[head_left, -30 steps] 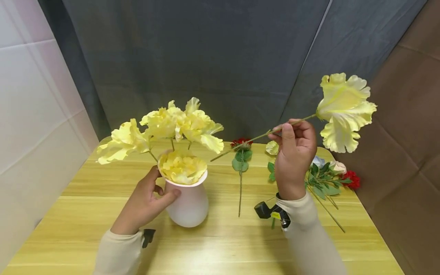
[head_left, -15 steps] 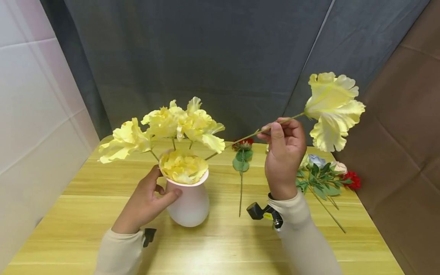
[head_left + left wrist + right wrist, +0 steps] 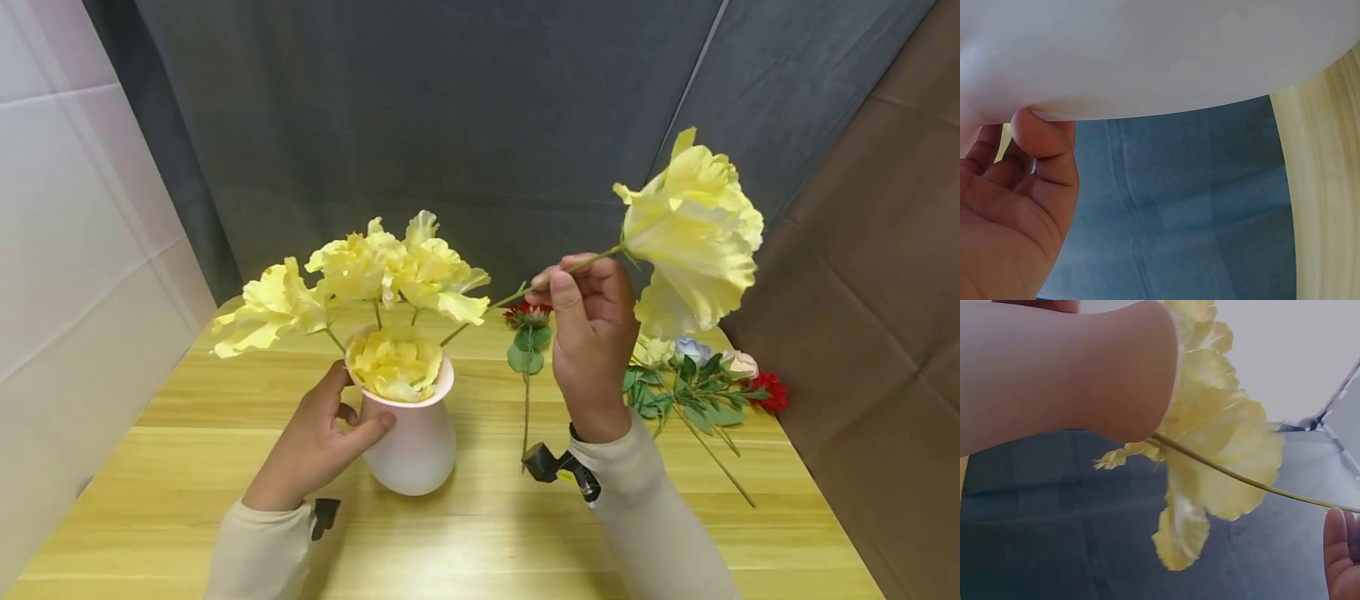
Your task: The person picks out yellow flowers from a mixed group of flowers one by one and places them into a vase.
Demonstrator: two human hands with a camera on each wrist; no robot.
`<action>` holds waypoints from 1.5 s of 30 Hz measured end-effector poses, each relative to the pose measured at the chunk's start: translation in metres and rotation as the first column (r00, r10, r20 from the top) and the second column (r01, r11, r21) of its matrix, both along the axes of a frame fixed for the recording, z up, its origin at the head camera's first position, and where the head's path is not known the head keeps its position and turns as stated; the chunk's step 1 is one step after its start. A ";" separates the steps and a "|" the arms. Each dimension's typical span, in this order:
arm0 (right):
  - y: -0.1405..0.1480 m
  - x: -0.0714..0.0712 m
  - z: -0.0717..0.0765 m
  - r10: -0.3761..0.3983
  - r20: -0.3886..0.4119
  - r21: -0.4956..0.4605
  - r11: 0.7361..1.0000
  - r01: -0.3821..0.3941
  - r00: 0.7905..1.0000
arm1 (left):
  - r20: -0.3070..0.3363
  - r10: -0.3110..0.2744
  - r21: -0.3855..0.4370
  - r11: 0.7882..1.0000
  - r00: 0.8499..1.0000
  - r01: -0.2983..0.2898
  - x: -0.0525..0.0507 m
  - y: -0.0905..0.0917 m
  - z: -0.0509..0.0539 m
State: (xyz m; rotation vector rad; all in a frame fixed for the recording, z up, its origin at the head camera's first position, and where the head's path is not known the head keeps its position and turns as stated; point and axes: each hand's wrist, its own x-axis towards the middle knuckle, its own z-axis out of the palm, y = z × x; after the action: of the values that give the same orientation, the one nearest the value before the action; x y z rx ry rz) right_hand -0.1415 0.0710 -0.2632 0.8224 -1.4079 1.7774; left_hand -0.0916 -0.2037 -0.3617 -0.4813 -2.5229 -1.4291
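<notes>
In the head view a white vase [image 3: 411, 454] stands on the wooden table, with several yellow artificial flowers [image 3: 281, 304] in it; one bloom [image 3: 393, 367] sits low in its mouth. My left hand [image 3: 318, 442] grips the vase's left side near the rim, thumb in front. Raised to the right, my right hand [image 3: 596, 342] pinches the stem of another yellow flower [image 3: 693, 237], bloom outward. That stem [image 3: 1241, 478] slants down to the vase's mouth in the right wrist view; whether its tip is inside is hidden. Curled fingers [image 3: 1041, 134] touch the vase in the left wrist view.
A red flower [image 3: 527, 367] with green leaves lies on the table [image 3: 480, 550] right of the vase. Farther right is a pile of flowers [image 3: 697, 392], blue, pink, red and pale yellow. A dark curtain [image 3: 420, 108] hangs behind the table.
My right hand has moved left, bringing the flower's stem end to the vase's mouth; the bloom has turned a little. The left hand and vase have stayed in place.
</notes>
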 end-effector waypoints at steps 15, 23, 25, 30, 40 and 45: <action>-0.033 0.008 -0.032 0.166 0.231 0.342 0.909 -0.240 0.959 | -0.021 0.011 -0.012 1.000 1.000 -0.012 0.001 -0.002 0.001; -0.047 0.008 -0.047 0.084 0.238 0.393 0.903 -0.174 0.968 | -0.005 0.005 0.010 1.000 1.000 -0.005 0.001 -0.002 0.001; -0.048 0.007 -0.050 0.071 0.260 0.407 0.896 -0.176 0.963 | 0.002 0.005 0.012 1.000 1.000 -0.005 0.001 -0.002 0.001; -0.044 0.006 -0.062 0.048 0.343 0.407 0.892 -0.194 0.938 | -0.005 0.007 0.004 1.000 1.000 -0.007 0.001 -0.002 0.001; -0.016 0.002 -0.096 -0.059 0.386 0.508 0.847 -0.159 0.921 | -0.009 0.001 0.002 1.000 1.000 -0.001 0.002 -0.003 0.000; 0.014 -0.010 -0.115 -0.121 0.391 0.536 0.836 -0.119 0.912 | -0.008 0.002 0.000 1.000 1.000 -0.002 0.001 -0.003 -0.001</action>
State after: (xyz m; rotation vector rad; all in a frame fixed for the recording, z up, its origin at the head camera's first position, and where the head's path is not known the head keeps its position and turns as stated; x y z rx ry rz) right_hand -0.1510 0.0853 -0.3781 0.7424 -2.2737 1.6110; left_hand -0.0902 -0.2065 -0.3622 -0.4829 -2.5166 -1.4236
